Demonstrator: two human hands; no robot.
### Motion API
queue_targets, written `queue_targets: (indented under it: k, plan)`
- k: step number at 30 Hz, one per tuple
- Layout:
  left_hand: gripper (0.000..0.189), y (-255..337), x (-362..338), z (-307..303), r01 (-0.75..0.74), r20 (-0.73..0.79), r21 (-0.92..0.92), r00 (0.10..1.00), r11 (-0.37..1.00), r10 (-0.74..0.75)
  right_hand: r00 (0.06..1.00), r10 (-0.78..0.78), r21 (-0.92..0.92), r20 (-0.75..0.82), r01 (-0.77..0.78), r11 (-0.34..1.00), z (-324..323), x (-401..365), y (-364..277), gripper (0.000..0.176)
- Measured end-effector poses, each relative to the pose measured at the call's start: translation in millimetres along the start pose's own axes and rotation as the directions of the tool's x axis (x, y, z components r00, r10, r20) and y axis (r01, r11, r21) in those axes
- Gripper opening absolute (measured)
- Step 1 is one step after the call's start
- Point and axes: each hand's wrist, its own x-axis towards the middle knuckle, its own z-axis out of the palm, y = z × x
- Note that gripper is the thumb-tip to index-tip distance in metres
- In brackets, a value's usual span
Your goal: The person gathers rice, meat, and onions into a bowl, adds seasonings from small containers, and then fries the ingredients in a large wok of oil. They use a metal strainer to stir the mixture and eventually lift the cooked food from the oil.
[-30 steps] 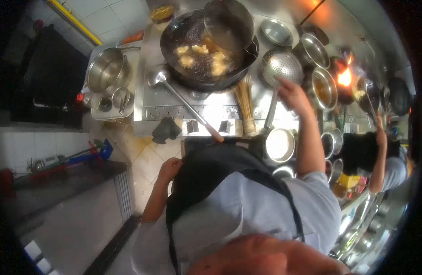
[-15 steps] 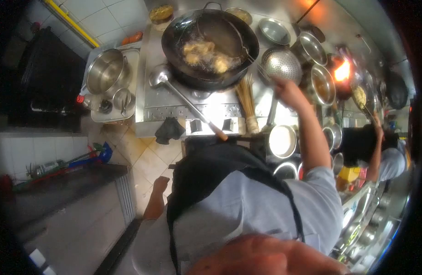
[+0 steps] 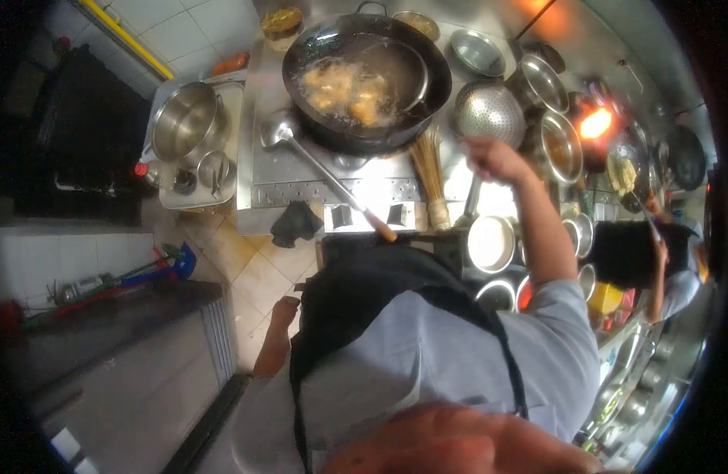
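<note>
A black wok point(image 3: 344, 136) of bubbling oil holds golden fritters point(image 3: 340, 83). Just right of the wok, the right hand point(image 3: 494, 158) is closed on the thin handle of a wire skimmer point(image 3: 399, 67) (its basket sits in the oil). A steel ladle point(image 3: 281, 130) rests against the wok's near side. The left hand point(image 3: 283, 310) hangs well below the wok, beside a black apron point(image 3: 364, 292).
</note>
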Motion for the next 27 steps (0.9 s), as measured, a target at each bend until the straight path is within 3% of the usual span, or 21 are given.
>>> queue_targets:
  k: [4,6,7,9,10,12,14,16,17,19,21,27]
  plan:
    - [0.013,2.5,7.5,-12.4,-0.078,0.054,0.058,0.996,0.995,0.074,0.997,-0.057,0.104,0.051,0.051,0.993,23.0,3.0,8.5,0.045]
    - [0.010,21.7,14.6,-38.1,-0.019,0.263,0.221,0.964,0.975,-0.041,0.995,-0.102,0.089,-0.013,0.103,0.991,28.8,-3.4,10.8,0.045]
    - [0.010,22.5,12.5,-38.7,-0.015,0.265,0.221,0.963,0.975,-0.045,0.990,-0.138,0.030,-0.022,0.138,0.990,26.9,-5.1,14.1,0.045]
    - [0.008,23.7,9.8,-40.3,-0.042,0.118,0.152,0.993,0.987,0.024,0.993,-0.117,0.010,-0.031,0.117,0.993,20.1,-11.2,14.0,0.047]
    - [0.008,25.4,11.2,-41.2,-0.037,0.118,0.153,0.993,0.988,0.019,0.994,-0.098,-0.012,-0.044,0.098,0.995,16.2,-13.5,13.1,0.050]
    - [0.008,28.5,17.9,-41.4,0.062,0.261,0.155,0.960,0.986,-0.101,0.994,-0.102,-0.002,-0.029,0.102,0.995,9.3,-15.8,13.6,0.049]
    - [0.010,32.5,19.8,-44.2,0.073,0.244,0.124,0.964,0.990,-0.102,0.994,-0.104,0.009,-0.015,0.104,0.994,5.0,-16.6,17.6,0.049]
    - [0.013,29.9,20.8,-42.2,0.084,0.224,0.092,0.969,0.992,-0.103,0.982,-0.177,-0.155,-0.070,0.165,0.974,3.6,-16.8,21.3,0.046]
    - [0.015,23.0,23.8,-35.0,0.175,0.233,-0.018,0.958,0.984,-0.166,0.982,-0.177,-0.155,-0.067,0.165,0.974,5.1,-19.3,19.0,0.046]
    - [0.018,19.4,26.5,-31.4,0.266,0.248,-0.128,0.941,0.956,-0.229,0.957,-0.228,-0.424,-0.179,0.134,0.896,6.8,-27.3,8.6,0.044]
    - [0.018,30.4,33.6,-43.4,0.112,0.259,0.064,0.958,0.992,-0.124,0.961,-0.217,-0.450,-0.173,0.119,0.885,1.9,-30.3,4.9,0.044]
    - [0.017,23.6,32.0,-40.3,0.072,0.228,0.041,0.970,0.997,-0.080,0.954,-0.251,-0.529,-0.164,0.130,0.839,-1.2,-43.5,-13.5,0.042]
